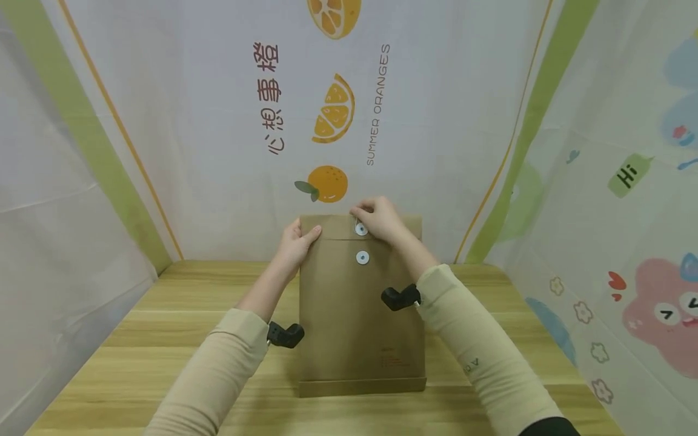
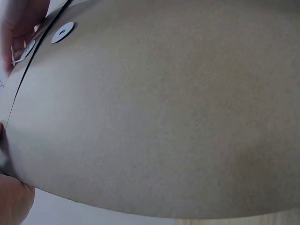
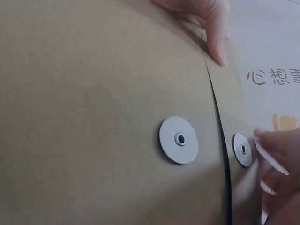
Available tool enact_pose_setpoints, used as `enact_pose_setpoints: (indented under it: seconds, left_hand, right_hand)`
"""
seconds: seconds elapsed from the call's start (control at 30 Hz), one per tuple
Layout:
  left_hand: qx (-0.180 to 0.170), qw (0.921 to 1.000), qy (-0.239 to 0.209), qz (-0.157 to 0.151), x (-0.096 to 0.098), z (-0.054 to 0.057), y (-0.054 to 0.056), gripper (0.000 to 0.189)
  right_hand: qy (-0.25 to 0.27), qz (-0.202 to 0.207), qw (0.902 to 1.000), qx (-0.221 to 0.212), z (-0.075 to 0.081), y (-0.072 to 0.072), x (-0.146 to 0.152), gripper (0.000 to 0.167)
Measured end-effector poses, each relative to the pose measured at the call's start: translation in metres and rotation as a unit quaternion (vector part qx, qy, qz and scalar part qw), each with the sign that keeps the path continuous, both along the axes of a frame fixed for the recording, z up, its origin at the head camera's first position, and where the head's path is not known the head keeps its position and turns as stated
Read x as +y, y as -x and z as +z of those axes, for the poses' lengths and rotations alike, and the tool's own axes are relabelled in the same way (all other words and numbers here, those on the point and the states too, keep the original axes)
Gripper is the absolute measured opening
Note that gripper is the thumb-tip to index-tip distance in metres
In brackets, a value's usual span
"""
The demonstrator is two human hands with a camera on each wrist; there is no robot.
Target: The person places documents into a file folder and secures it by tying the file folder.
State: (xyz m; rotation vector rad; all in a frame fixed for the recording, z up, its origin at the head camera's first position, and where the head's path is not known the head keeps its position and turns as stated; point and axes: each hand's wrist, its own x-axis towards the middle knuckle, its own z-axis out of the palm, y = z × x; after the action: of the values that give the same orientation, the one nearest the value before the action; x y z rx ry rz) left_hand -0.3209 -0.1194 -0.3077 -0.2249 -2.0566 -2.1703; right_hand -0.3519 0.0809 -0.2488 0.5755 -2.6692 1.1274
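A brown kraft-paper document envelope point(image 1: 349, 315) stands upright on the table, its flap point(image 1: 332, 227) folded down over the front. One white round button point(image 1: 361, 229) sits on the flap; a second white button point(image 1: 362, 258) is just below it on the body. My left hand point(image 1: 294, 245) grips the upper left edge, thumb on the front and fingers behind. At the flap button, my right hand point(image 1: 383, 221) pinches a thin white string point(image 3: 273, 161), which runs from that button. In the right wrist view the lower button point(image 3: 179, 140) has no string around it.
Under the envelope is a wood-grain table point(image 1: 218, 315). A white curtain point(image 1: 218, 181) printed with oranges hangs close behind, and another printed curtain point(image 1: 600, 212) borders the right side. Small black cameras point(image 1: 286, 335) are fixed at both sleeve cuffs.
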Motion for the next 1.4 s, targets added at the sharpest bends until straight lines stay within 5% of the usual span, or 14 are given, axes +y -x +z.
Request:
enact_pose_setpoints:
  seconds: [0.2, 0.33, 0.43, 0.7, 1.03, 1.4]
  left_hand:
    - [-0.004, 0.9999, 0.007, 0.007, -0.004, -0.002, 0.003, 0.030]
    - [-0.009, 0.9997, 0.006, 0.022, -0.007, -0.005, 0.004, 0.030]
    - [-0.016, 0.9994, 0.006, 0.029, -0.009, -0.006, 0.005, 0.030]
    - [-0.012, 0.9993, 0.004, 0.036, -0.011, -0.007, 0.006, 0.025]
    - [-0.016, 0.9993, 0.001, 0.033, -0.012, -0.004, 0.003, 0.025]
    - [-0.020, 0.9993, 0.007, 0.030, -0.015, -0.007, 0.004, 0.024]
  right_hand:
    - [0.167, 0.107, 0.9799, 0.020, -0.011, -0.008, 0.007, 0.023]
    - [0.223, 0.187, 0.9561, 0.029, -0.025, -0.025, 0.013, 0.020]
    - [0.230, 0.212, 0.9497, 0.020, -0.041, -0.040, 0.019, 0.017]
    - [0.195, 0.240, 0.9511, 0.003, -0.085, -0.063, 0.026, 0.012]
    - [0.163, 0.291, 0.9405, -0.065, -0.128, -0.095, 0.026, 0.013]
    - [0.035, 0.357, 0.9291, -0.092, -0.166, -0.120, 0.037, 0.018]
